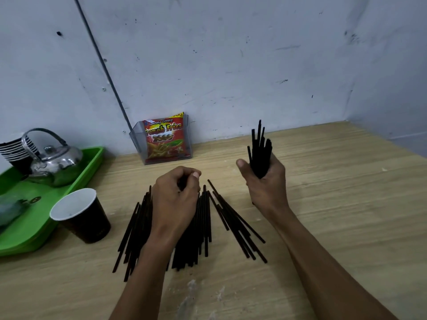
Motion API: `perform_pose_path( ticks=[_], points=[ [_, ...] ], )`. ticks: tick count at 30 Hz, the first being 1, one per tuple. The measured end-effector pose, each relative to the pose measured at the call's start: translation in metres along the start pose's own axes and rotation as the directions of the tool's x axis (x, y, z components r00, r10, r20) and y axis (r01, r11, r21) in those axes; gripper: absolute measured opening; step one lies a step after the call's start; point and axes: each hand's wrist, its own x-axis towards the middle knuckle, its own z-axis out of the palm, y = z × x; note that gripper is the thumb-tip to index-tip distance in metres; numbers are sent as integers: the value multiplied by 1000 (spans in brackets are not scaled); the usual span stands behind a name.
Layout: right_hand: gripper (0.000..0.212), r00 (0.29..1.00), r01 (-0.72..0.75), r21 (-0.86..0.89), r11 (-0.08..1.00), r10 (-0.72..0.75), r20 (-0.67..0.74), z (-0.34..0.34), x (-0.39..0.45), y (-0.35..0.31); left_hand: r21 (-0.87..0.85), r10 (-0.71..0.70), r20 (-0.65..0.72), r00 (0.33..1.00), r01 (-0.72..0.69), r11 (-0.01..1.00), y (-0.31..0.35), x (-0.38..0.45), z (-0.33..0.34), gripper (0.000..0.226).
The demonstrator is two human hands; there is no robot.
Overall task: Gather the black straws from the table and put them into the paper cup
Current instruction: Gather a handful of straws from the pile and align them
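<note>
Several black straws lie fanned out on the wooden table, partly hidden under my left forearm. My left hand hovers over the pile with curled fingers that pinch the ends of a few straws. My right hand, raised to the right of the pile, grips an upright bundle of black straws. The paper cup, black outside and white inside, stands upright to the left of the pile and looks empty.
A green tray at the left edge carries a metal kettle and a stack of cups. A clear holder with a red snack packet stands against the wall. Bare tabletop stretches to the right.
</note>
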Motion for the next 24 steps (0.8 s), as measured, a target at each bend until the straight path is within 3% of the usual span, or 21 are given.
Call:
perform_pose_path(
  ticks=[6, 12, 17, 20, 22, 24],
  points=[
    [15, 998, -34, -45, 998, 36, 55, 2, -9, 14, -148, 134, 109, 985, -117, 982, 34, 1, 24, 12],
    [7, 994, -69, -69, 995, 74, 85, -1, -9, 14, -173, 225, 208, 952, -191, 966, 66, 18, 52, 56],
    [5, 991, -75, -91, 993, 85, 103, -1, -7, 16, -33, 231, 444, 866, -242, 970, 64, 21, 61, 51],
    [14, 991, -67, -131, 989, 82, 109, 1, -6, 16, 52, 180, 587, 789, -259, 965, 53, 15, 62, 62],
    [15, 989, -90, -103, 991, 101, 104, 1, -6, 16, 53, 157, 627, 763, -243, 968, 49, 15, 59, 68],
    [12, 990, -104, -55, 993, 109, 92, 1, -6, 16, 16, 196, 589, 784, -254, 967, 49, 19, 55, 66]
  ],
)
